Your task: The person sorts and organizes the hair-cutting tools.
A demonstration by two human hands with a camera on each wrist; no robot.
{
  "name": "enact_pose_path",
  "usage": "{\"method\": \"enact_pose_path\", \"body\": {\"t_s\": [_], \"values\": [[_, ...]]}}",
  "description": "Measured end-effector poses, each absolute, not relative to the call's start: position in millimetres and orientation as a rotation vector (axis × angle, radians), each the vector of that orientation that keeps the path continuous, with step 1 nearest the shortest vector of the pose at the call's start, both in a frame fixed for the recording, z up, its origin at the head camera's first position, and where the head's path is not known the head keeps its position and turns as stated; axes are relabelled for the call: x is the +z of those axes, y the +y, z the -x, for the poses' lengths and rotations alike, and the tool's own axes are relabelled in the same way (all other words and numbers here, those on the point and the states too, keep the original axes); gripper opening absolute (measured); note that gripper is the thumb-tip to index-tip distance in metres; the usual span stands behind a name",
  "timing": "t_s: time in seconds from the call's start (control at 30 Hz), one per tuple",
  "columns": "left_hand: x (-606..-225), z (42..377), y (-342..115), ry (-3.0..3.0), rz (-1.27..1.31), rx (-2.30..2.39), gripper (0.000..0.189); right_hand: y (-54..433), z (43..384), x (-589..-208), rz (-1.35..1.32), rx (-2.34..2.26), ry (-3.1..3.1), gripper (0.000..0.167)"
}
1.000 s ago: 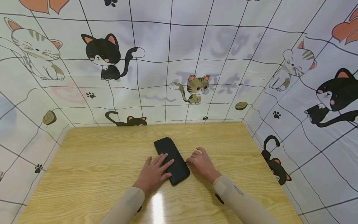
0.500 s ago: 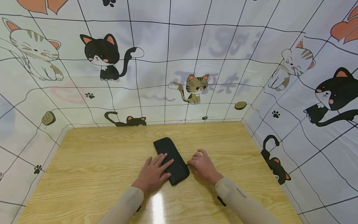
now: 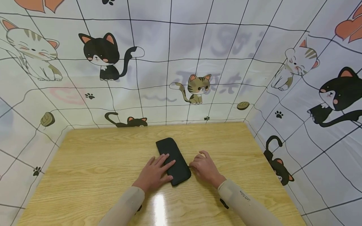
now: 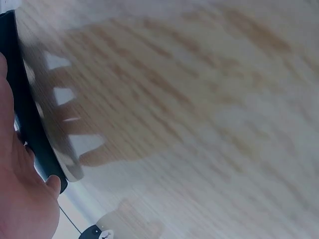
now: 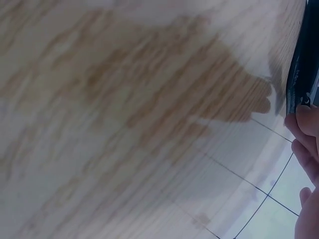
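Observation:
A flat black zippered case (image 3: pixel 176 163) with rounded corners lies slantwise on the wooden table. My left hand (image 3: pixel 154 174) rests on its left side, fingers spread and fairly straight. In the left wrist view, this hand (image 4: pixel 25 184) lies along the edge of the case (image 4: pixel 32 114). At the case's right edge, close to the near corner, my right hand (image 3: pixel 205 168) pinches a small dark zipper pull (image 3: pixel 189 166) between thumb and finger. The right wrist view cuts off most of that hand (image 5: pixel 309 144), with its fingertips at the case's edge (image 5: pixel 299 74).
The wooden table (image 3: pixel 107 157) reaches back to a white fabric wall (image 3: pixel 152 72) printed with cats and grid lines. Similar fabric (image 3: pixel 297 125) encloses the right side, and the left side too. A bright light reflection (image 3: pixel 159 207) shows near the table's front.
My right hand has slid slightly along the case's right edge toward its near corner. The left hand and the case have stayed nearly still.

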State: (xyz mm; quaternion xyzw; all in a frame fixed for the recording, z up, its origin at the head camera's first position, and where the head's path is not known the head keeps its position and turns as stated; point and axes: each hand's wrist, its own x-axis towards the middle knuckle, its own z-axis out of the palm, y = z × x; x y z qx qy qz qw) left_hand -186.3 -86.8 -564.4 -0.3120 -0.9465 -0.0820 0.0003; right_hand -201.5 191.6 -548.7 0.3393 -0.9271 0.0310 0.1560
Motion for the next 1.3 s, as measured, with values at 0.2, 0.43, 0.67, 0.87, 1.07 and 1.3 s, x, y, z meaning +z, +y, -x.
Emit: {"method": "enact_pose_path", "body": {"t_s": [0.2, 0.43, 0.67, 0.87, 1.07, 1.3], "values": [[-564.1, 188.4, -86.9, -3.013, 0.981, -0.251, 0.066, 194.8, 197.3, -549.1, -1.008, 0.095, -2.649, 0.014], [-563.0, 188.2, -86.5, -3.021, 0.971, -0.214, 0.065, 197.2, 190.6, -549.3, -1.049, 0.093, -2.629, 0.016], [-558.9, 186.7, -85.6, -3.025, 0.976, -0.173, 0.066, 198.2, 184.5, -547.0, -1.11, 0.143, -2.592, 0.017], [-558.0, 186.5, -84.6, -3.03, 0.975, -0.161, 0.066, 198.7, 182.7, -547.5, -1.11, 0.117, -2.611, 0.013], [-560.5, 187.0, -85.5, -3.01, 0.975, -0.201, 0.066, 198.2, 180.1, -547.3, -1.179, 0.094, -2.619, 0.009], [-564.5, 188.0, -85.8, -3.016, 0.971, -0.195, 0.065, 197.8, 178.0, -547.4, -1.203, 0.077, -2.616, 0.007]]}}
